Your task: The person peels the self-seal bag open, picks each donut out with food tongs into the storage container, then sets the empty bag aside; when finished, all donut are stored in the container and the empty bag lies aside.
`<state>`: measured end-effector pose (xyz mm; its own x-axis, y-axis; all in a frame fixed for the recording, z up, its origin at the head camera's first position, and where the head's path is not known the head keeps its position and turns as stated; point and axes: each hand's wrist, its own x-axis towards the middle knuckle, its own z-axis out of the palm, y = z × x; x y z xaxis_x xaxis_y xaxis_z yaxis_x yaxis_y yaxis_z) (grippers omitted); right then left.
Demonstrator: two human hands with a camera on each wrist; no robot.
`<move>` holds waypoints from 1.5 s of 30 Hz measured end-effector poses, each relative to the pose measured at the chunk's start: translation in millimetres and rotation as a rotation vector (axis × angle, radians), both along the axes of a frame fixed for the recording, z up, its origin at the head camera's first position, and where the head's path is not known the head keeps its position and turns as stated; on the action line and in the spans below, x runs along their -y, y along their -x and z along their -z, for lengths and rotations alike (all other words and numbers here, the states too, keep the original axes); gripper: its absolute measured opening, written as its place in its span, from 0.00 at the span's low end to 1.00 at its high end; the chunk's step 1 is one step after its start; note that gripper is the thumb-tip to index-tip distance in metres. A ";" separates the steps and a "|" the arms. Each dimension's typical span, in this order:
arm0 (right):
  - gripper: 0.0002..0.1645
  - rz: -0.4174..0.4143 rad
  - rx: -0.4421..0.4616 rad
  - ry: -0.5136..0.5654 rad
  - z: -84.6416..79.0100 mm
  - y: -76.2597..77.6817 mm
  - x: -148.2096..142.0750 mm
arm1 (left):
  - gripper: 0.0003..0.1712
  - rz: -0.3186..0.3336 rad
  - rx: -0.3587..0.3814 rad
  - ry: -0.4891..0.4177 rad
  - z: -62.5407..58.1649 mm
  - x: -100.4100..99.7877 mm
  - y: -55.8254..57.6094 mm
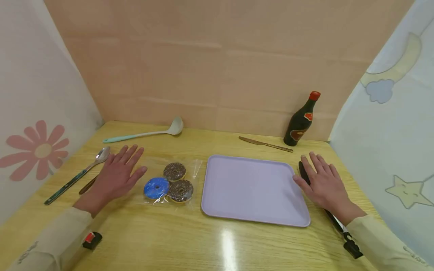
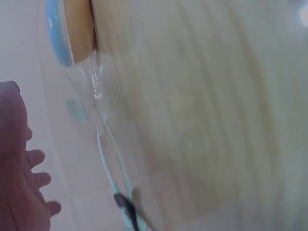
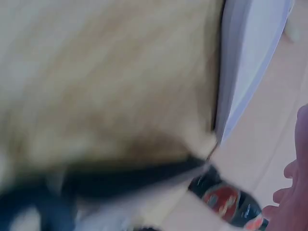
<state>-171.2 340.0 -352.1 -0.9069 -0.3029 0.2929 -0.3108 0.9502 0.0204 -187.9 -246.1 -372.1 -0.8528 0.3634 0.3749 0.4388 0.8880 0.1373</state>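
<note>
Fingers spread and holding nothing, my left hand is at the left in the head view, near a silver spoon with a dark green handle. It partly hides a brown-handled utensil. Just right of it lies a clear plastic bag with one blue doughnut and two chocolate doughnuts. My right hand, also spread and holding nothing, is beside the right edge of a lilac tray. Beneath it is a long black utensil, largely covered, its kind unclear.
Along the back lie a ladle with a mint handle and a bronze-coloured table knife. A dark bottle with a red cap stands at the back right. A peach cloth backs the table, with patterned cloths at both sides.
</note>
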 end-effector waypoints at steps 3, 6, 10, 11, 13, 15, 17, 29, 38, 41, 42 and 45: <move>0.42 -0.070 -0.041 0.062 3.3 -3.4 17.8 | 0.34 0.067 0.069 -0.113 1.8 -11.0 2.6; 0.38 -0.147 -0.066 0.131 6.3 -6.7 43.5 | 0.29 0.126 0.122 -0.219 3.6 -21.8 4.4; 0.31 -0.259 -0.052 0.245 10.4 -11.5 86.4 | 0.18 0.193 0.125 -0.284 2.5 -32.3 5.8; 0.28 -0.293 -0.044 0.277 11.6 -12.7 97.6 | 0.16 0.209 0.116 -0.292 1.6 -34.2 6.3; 0.22 -0.368 -0.019 0.344 14.2 -15.4 119.3 | 0.13 0.227 0.112 -0.315 -0.2 -37.0 7.3; 0.18 -0.449 0.025 0.416 16.3 -18.0 140.7 | 0.10 0.234 0.118 -0.341 -1.2 -37.6 7.6; 0.15 -0.525 0.083 0.481 18.0 -21.0 160.5 | 0.08 0.232 0.142 -0.363 -1.8 -38.1 7.3; 0.12 -0.673 0.272 0.560 25.2 -32.4 240.5 | 0.04 0.207 0.207 -0.372 5.4 -34.3 6.5; 0.14 -0.541 0.268 0.442 25.5 -35.7 271.3 | 0.03 0.194 0.220 -0.390 8.8 -33.0 5.8; 0.12 -0.526 0.238 0.444 25.7 -34.7 274.5 | 0.03 0.185 0.226 -0.404 10.8 -34.8 6.1; 0.10 -0.528 0.233 0.454 25.7 -34.1 274.6 | 0.03 0.183 0.230 -0.411 11.3 -35.5 6.3; 0.03 -0.532 0.255 0.510 26.2 -33.2 271.9 | 0.03 0.178 0.243 -0.427 11.8 -37.9 7.3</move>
